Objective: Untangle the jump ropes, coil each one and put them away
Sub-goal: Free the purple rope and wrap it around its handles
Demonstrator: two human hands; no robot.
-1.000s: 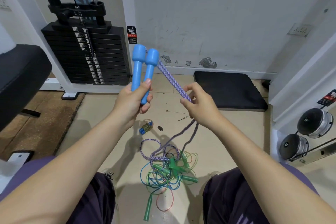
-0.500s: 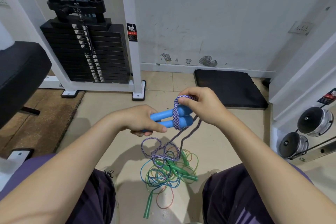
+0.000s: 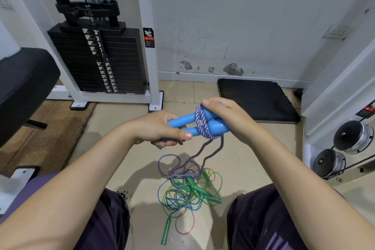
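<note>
Fingers of the left hand (image 3: 160, 128) curled round the thin ends of two blue handles (image 3: 215, 126), which lay side by side, pointing right. The right hand (image 3: 225, 115) closed over their thick ends, pinching the purple-white braided rope (image 3: 202, 123) wound in crossing turns about both handles. The rope's tails hung to the tan floor (image 3: 125, 160), ending in loops upon a tangle of thin green and blue ropes (image 3: 188, 193) with green handles, between the knees.

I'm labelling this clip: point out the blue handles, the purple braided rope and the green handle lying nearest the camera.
blue handles (image 3: 215, 128): head view, thick end of the lower handle.
purple braided rope (image 3: 199, 123): head view, wraps around the handles.
green handle (image 3: 166, 230): head view, mid-shaft.
</note>
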